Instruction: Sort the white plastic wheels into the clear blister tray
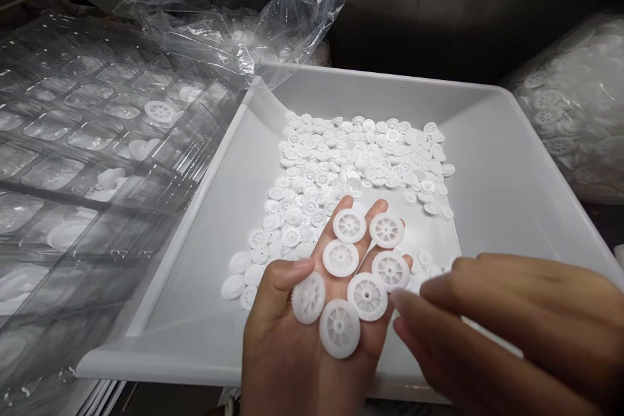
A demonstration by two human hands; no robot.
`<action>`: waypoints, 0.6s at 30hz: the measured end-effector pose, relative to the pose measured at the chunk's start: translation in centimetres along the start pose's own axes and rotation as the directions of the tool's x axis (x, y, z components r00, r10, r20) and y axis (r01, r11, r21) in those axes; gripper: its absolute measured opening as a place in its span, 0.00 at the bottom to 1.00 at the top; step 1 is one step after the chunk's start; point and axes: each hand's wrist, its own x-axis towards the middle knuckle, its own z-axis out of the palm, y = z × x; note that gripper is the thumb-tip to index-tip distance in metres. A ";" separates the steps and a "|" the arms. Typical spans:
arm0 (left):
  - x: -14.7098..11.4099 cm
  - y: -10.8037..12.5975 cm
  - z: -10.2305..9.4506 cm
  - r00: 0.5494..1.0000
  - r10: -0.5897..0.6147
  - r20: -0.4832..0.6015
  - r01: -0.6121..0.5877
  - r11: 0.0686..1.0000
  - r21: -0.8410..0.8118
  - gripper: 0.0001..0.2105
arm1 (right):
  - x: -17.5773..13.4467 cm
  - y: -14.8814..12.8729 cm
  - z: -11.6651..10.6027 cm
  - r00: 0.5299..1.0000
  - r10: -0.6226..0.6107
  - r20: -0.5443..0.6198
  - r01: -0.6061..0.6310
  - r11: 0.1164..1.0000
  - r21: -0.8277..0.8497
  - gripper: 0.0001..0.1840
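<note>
My left hand [312, 351] is palm up over the front of a white tray. Several white spoked plastic gears [340, 328] lie spread across its palm and fingers. The thumb rests beside a tilted gear [309, 298] with a toothed edge. My right hand [517, 331] reaches in from the right, slightly blurred, its fingertips drawn close together beside the gears [390, 271] at the left hand's fingers. Whatever it may pinch is hidden. Behind the hands, a large spread of similar gears [370, 156] covers much of the tray's floor.
The white tray [390, 79] has raised sloping walls. Clear plastic blister trays [53, 172] are stacked along its left side, some pockets holding white parts. A clear bag [292, 19] overhangs the tray's back left corner. Another bag full of gears [580, 110] stands at the right.
</note>
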 end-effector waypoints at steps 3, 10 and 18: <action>0.1 0.0 -0.1 0.997 0.013 0.072 -0.004 0.993 -0.114 0.30 | 0.6 0.3 -0.5 0.978 0.093 0.188 -0.106 0.993 0.060 0.08; 0.1 -0.1 0.2 0.994 0.027 0.106 -0.005 0.980 -0.200 0.30 | 0.5 0.5 -0.3 0.978 0.043 0.204 -0.054 0.997 0.047 0.10; 0.0 0.1 0.6 0.995 0.046 0.090 -0.027 0.980 -0.196 0.33 | 1.0 0.3 -0.3 0.990 0.112 0.088 -0.126 0.975 0.182 0.06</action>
